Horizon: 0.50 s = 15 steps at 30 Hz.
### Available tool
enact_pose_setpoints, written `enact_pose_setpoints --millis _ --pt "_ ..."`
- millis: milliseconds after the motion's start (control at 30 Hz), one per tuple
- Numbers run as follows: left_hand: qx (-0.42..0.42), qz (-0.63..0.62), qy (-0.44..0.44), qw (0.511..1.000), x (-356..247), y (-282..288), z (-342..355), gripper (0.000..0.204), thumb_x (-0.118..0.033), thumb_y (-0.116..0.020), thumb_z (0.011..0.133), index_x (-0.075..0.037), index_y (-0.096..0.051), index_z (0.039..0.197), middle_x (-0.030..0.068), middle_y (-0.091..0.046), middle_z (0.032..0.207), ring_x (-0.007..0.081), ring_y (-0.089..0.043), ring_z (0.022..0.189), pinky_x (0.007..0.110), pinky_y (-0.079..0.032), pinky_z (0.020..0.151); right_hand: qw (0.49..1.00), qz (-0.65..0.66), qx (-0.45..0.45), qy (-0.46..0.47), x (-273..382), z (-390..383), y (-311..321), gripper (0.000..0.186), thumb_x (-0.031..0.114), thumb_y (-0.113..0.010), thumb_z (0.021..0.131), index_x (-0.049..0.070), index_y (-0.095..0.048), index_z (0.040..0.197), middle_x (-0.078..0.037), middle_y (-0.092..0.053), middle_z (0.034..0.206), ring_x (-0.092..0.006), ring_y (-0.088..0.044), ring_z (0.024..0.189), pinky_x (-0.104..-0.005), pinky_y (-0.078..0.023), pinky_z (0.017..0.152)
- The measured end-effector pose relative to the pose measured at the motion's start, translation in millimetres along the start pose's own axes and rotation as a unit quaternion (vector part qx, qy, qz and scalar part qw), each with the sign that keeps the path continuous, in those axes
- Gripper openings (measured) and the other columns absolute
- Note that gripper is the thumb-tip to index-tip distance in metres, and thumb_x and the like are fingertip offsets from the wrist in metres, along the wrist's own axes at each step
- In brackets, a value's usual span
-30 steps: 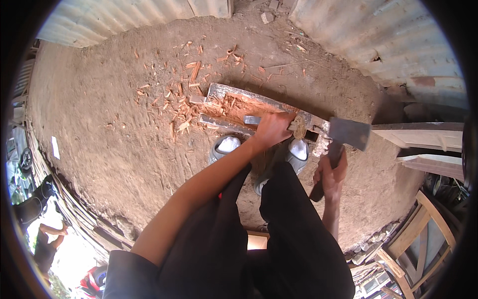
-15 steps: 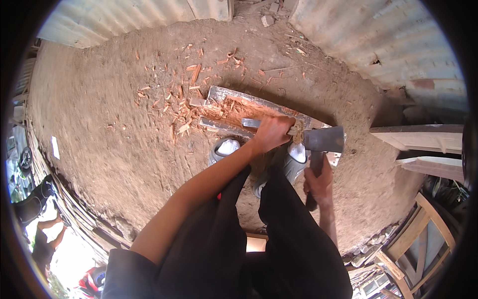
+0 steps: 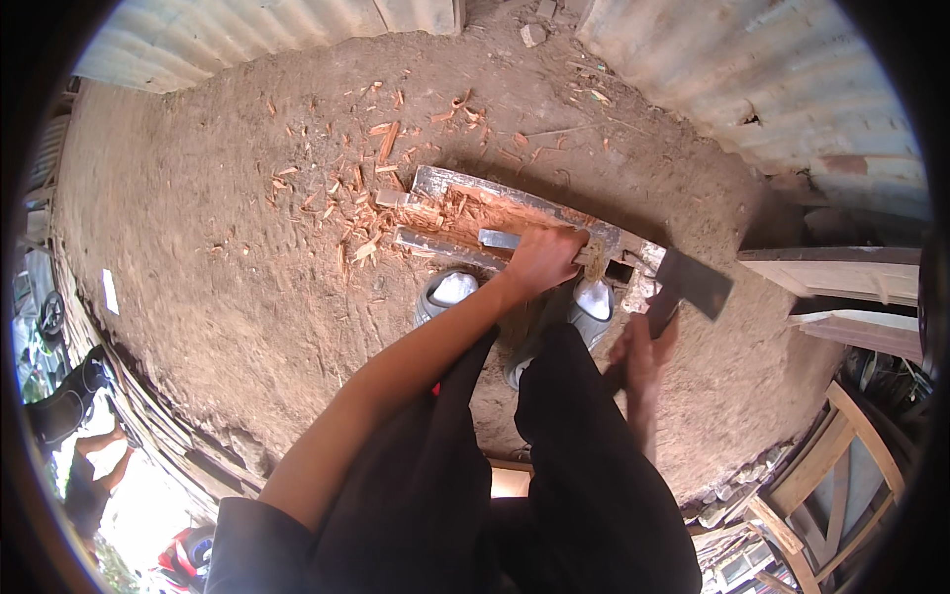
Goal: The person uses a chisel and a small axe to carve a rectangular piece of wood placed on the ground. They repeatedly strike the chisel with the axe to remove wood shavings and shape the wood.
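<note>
Bare dirt floor (image 3: 228, 297) under me — my left hand (image 3: 542, 259) pins the plank (image 3: 515, 213), right hand (image 3: 641, 348) clenches the hatchet (image 3: 693, 282); fingers seemingly near the cut — a glancing blow could hit them.

A small white rectangular slip (image 3: 109, 291) (possibly a label) lies on the dirt at far left.

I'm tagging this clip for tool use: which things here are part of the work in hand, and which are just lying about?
In use:
left hand gripping the wooden piece
right hand holding the hatchet
fresh wood chips

Lying about:
corrugated metal sheets
planks
wooden frame
stone
</note>
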<state>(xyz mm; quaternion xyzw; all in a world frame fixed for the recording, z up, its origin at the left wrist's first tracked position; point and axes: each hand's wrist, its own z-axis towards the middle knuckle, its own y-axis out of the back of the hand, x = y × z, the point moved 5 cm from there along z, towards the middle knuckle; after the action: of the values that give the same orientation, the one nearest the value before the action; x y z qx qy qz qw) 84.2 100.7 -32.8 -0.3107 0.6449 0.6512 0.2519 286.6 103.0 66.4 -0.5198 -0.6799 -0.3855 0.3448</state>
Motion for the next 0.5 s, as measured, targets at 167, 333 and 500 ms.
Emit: enact_pose_setpoints --millis 167,333,500 --pt "0.003 0.003 -0.016 1.000 1.4 6.5 -0.5 0.025 -0.019 -0.076 0.079 -0.007 -0.064 0.098 0.0164 -0.072 0.087 0.0364 -0.074 0.086 0.050 -0.057 0.071 0.974 -0.134 0.156 -0.093 8.2 -2.4 2.0 0.036 0.004 -0.060 0.094 0.001 -0.049 0.128 -0.004 -0.052 0.069 -0.0129 -0.049 0.042 -0.0304 -0.042 0.038" --pt "-0.014 -0.011 0.025 1.000 3.5 7.6 4.5 0.029 -0.017 -0.074 0.074 -0.007 -0.064 0.100 0.0149 -0.072 0.084 0.0382 -0.072 0.084 0.051 -0.054 0.072 1.000 0.006 -0.008 -0.011 4.4 -2.5 -6.8 0.036 0.003 -0.058 0.095 -0.001 -0.047 0.129 -0.004 -0.055 0.072 -0.0132 -0.052 0.044 -0.0302 -0.045 0.039" --pt "0.015 0.003 -0.014 1.000 5.7 -2.6 -7.2 0.030 -0.017 -0.074 0.075 -0.007 -0.064 0.100 0.0154 -0.071 0.093 0.0375 -0.072 0.090 0.051 -0.054 0.073 0.971 -0.142 0.148 -0.123 -8.3 -3.3 1.9 0.040 0.002 -0.060 0.094 0.002 -0.046 0.131 -0.004 -0.052 0.069 -0.0139 -0.051 0.043 -0.0318 -0.043 0.038"
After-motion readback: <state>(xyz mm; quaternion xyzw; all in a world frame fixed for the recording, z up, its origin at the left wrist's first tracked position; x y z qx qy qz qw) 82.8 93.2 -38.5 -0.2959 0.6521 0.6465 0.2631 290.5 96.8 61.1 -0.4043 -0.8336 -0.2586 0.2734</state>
